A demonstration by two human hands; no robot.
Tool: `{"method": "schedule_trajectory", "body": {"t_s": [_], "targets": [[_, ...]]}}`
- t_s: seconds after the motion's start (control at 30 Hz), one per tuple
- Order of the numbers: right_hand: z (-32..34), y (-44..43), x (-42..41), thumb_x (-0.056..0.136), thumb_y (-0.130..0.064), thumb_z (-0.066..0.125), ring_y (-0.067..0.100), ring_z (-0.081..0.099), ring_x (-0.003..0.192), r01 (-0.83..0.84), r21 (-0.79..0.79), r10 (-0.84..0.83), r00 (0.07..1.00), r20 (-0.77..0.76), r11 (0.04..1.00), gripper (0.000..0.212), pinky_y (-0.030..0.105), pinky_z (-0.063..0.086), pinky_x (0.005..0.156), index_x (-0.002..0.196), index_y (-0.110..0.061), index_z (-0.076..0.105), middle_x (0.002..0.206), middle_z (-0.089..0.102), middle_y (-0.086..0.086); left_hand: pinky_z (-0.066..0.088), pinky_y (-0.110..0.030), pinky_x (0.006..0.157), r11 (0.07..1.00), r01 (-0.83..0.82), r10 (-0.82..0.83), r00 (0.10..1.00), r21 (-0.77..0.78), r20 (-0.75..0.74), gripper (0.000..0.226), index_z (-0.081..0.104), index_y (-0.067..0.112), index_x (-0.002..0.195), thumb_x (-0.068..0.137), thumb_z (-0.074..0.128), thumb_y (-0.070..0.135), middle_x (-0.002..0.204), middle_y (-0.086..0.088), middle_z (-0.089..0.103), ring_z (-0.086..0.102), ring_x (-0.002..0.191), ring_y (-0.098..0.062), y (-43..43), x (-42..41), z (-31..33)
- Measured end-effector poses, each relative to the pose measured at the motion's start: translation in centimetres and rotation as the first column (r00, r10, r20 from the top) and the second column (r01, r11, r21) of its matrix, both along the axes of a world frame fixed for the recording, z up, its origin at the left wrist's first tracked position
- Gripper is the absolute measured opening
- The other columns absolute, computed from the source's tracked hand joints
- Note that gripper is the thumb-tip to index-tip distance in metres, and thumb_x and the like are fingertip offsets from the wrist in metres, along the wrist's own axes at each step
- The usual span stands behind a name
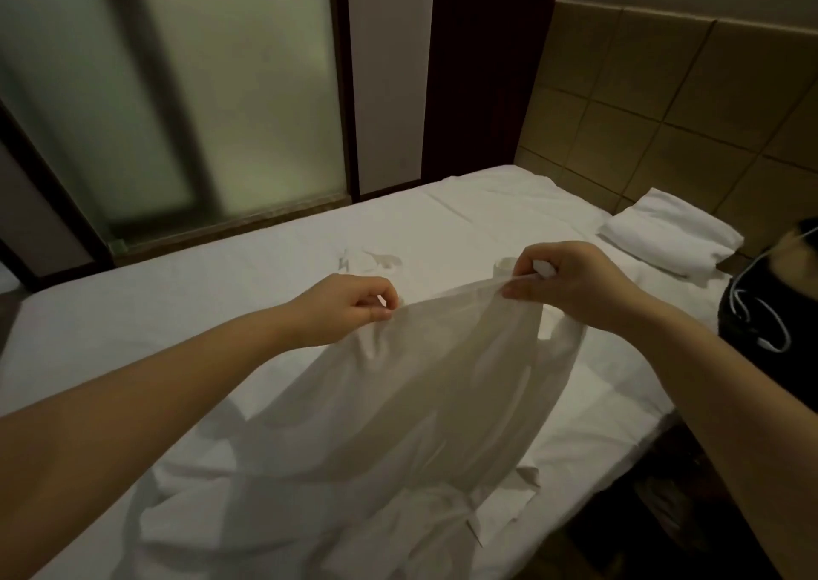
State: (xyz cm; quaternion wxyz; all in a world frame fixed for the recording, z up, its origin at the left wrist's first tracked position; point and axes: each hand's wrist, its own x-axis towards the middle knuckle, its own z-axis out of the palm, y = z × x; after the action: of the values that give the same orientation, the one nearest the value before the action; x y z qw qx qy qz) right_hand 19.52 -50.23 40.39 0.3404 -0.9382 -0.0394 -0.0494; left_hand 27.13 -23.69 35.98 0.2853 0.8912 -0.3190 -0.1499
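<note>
Bed (212, 283) half-hidden beneath white cloth (398, 385)

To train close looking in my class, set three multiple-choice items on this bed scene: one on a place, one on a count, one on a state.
1. Where does the pillow lie? A. On the floor. B. On the bed, by the tan headboard. C. In the person's arms.
2. How many hands pinch the white cloth? A. None. B. One. C. Two.
3. How is the cloth's lower part? A. Crumpled on the bed. B. Hanging clear. C. Folded square.
Key: 1 B, it sits at the headboard end; 2 C, left hand and right hand each pinch the top edge; 3 A, folds pile on the bed.
</note>
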Motion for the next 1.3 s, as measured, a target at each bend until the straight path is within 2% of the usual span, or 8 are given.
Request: {"method": "schedule_trajectory", "body": {"t_s": [0.1,0.23,0.33,0.6,0.9,1.0,1.1,1.3], "targets": [[-0.8,0.0,-0.5,0.080,-0.025,0.072,0.007,0.055,0.072,0.019,0.005,-0.019,1.000,0.017,1.000,0.010,0.013,0.044,0.064,0.074,-0.027,0.064,0.076,0.060,-0.013,0.041,-0.002,0.072,0.999,0.036,-0.038,0.995,-0.032,-0.090,0.024,0.058,0.038,0.083,0.091,0.059,0.016,0.087,0.018,0.062,0.056,0.078,0.012,-0.2,-1.1,-0.7],[-1.6,-0.2,-1.2,0.080,-0.024,0.072,0.009,0.055,0.072,0.021,0.001,-0.021,1.000,0.015,1.000,0.007,0.014,0.044,0.063,0.077,-0.023,0.065,0.076,0.061,-0.011,0.049,-0.016,0.076,0.997,0.065,-0.070,0.987,-0.036,-0.145,0.023,0.059,0.041,0.087,0.089,0.063,0.019,0.087,0.014,0.068,0.062,0.080,-0.002,-0.8,-2.5,-1.4],[-2.1,-0.3,-1.9,0.079,-0.024,0.073,0.008,0.055,0.070,0.017,0.014,-0.017,1.000,0.014,1.000,0.010,0.011,0.043,0.062,0.073,-0.024,0.065,0.074,0.061,-0.012,0.042,-0.007,0.078,0.993,0.111,-0.114,0.987,-0.027,-0.115,0.028,0.056,0.048,0.089,0.090,0.060,0.020,0.091,0.015,0.066,0.057,0.087,0.010,-1.5,-3.4,-1.9],[-2.7,-0.7,-3.3,0.077,-0.023,0.075,0.007,0.052,0.065,0.039,0.032,-0.040,0.999,0.025,0.999,0.017,0.008,0.039,0.056,0.067,-0.025,0.062,0.069,0.061,-0.008,0.042,-0.007,0.071,0.983,0.086,-0.117,0.975,-0.162,-0.189,0.021,0.059,0.032,0.077,0.088,0.063,0.015,0.078,0.015,0.060,0.054,0.073,0.007,-2.6,-5.6,-2.6],[-3.2,-0.7,-3.5,0.077,-0.022,0.076,0.012,0.052,0.066,0.027,0.045,-0.028,1.000,0.003,0.999,0.015,0.025,0.044,0.064,0.071,-0.014,0.065,0.070,0.062,0.002,0.045,-0.013,0.063,0.948,-0.074,0.030,0.989,-0.310,-0.143,0.009,0.070,0.016,0.073,0.079,0.072,0.009,0.069,0.014,0.065,0.055,0.065,0.000,-2.4,-6.5,-3.2],[-3.1,-0.6,-3.1,0.077,-0.023,0.076,0.009,0.050,0.064,0.019,0.047,-0.018,1.000,-0.018,0.999,0.015,0.023,0.043,0.064,0.070,-0.013,0.065,0.069,0.061,0.000,0.049,-0.019,0.070,0.941,-0.135,0.113,0.990,-0.311,-0.085,0.006,0.072,0.016,0.076,0.079,0.072,0.011,0.077,0.006,0.067,0.056,0.072,-0.002,-1.4,-6.0,-2.7],[-2.8,-0.5,-2.7,0.078,-0.025,0.074,0.008,0.051,0.063,-0.006,0.023,0.007,0.999,-0.049,1.000,0.016,0.012,0.040,0.057,0.067,-0.020,0.063,0.066,0.059,-0.007,0.044,-0.005,0.072,0.935,-0.125,0.156,0.985,-0.332,0.069,0.012,0.069,0.024,0.077,0.080,0.072,0.013,0.079,0.017,0.061,0.055,0.080,0.009,-0.4,-5.5,-1.4],[-2.0,0.0,-0.5,0.083,-0.029,0.069,0.017,0.057,0.077,-0.006,0.021,0.005,0.999,0.038,1.000,0.015,0.028,0.049,0.069,0.080,-0.014,0.067,0.082,0.065,0.001,0.038,-0.010,0.075,0.993,-0.037,0.057,0.982,-0.114,0.179,0.007,0.059,0.014,0.095,0.094,0.052,0.018,0.084,0.019,0.051,0.050,0.081,0.002,-0.4,-4.2,-0.4]]}}
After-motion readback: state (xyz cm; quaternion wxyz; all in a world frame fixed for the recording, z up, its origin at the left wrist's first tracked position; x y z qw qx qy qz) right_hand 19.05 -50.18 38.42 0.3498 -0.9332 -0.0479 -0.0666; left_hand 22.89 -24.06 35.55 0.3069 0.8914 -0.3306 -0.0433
